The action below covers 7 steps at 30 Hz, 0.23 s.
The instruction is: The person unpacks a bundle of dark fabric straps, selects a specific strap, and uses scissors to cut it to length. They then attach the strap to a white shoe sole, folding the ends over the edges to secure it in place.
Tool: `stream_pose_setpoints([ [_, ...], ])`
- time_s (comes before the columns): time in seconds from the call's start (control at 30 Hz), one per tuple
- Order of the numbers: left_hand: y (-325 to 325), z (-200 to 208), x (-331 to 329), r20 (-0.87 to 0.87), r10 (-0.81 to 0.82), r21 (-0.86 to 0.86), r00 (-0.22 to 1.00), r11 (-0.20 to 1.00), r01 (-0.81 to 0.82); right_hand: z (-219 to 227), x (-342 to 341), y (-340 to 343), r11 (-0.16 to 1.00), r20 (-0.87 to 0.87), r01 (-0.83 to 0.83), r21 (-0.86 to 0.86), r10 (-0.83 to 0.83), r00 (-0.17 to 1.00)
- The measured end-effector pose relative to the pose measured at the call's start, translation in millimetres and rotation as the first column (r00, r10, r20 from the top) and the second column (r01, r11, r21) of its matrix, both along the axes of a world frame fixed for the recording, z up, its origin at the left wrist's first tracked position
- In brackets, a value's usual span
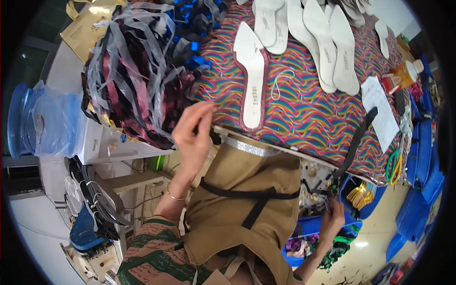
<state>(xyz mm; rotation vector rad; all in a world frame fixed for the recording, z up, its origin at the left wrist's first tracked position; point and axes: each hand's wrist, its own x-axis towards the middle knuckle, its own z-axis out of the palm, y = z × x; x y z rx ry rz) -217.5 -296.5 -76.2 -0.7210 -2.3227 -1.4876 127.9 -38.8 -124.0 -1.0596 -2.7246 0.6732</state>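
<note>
My left hand is raised at the table's near edge, beside the pile of shiny strips. Its fingers are bent and pressed together, and I cannot make out anything between them. Right of it, a white pointed insole with a dark pink rim lies on the patterned table cover. Low on the right, my right hand reaches among small items under the table edge, by a blue bin. Its fingers are closed, and what they hold is too small to tell. A black strap hangs over the edge above it.
Several white insoles lie at the back. A looped pale cord, white paper, an orange bottle and scissors lie rightward. Shiny strips heap at left, near a blue spool. A tan apron covers my lap.
</note>
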Motion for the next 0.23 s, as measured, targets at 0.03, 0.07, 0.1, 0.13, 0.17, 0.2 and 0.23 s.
stream_pose_setpoints([
  [0.03, -6.3, -2.9, 5.3, 0.101, -0.039, 0.076, 0.994, 0.997, 0.031, 0.8, -18.7, -8.2, 0.996, -0.1, -0.071, -0.059, 0.065, 0.993],
  [0.07, -13.7, -5.1, 8.2, 0.194, -0.076, 0.152, 0.978, 0.987, 0.047, -4.5, -37.8, -19.2, 0.953, -0.205, -0.091, -0.289, 0.031, 0.978],
  [0.1, -21.3, -5.9, 12.9, 0.257, -0.105, 0.159, 0.961, 0.985, 0.065, 1.7, -63.2, -29.7, 0.911, -0.228, -0.227, -0.343, 0.153, 0.962],
  [0.13, -29.4, -6.3, 19.1, 0.334, -0.113, 0.144, 0.936, 0.987, 0.068, -4.6, -82.4, -44.1, 0.882, -0.325, -0.333, -0.332, 0.225, 0.919],
  [0.17, -40.6, -4.5, 24.3, 0.411, -0.108, 0.126, 0.905, 0.99, 0.061, -10.3, -101.5, -55.3, 0.813, -0.331, -0.457, -0.361, 0.346, 0.878],
  [0.2, -51.6, -2.6, 30.2, 0.479, -0.104, 0.108, 0.871, 0.992, 0.059, -10.1, -118.5, -70.2, 0.736, -0.372, -0.544, -0.403, 0.412, 0.832],
  [0.23, -57.6, 0.0, 32.3, 0.482, -0.09, 0.096, 0.872, 0.994, 0.049, -6.9, -135.6, -87.8, 0.652, -0.419, -0.622, -0.434, 0.466, 0.779],
])
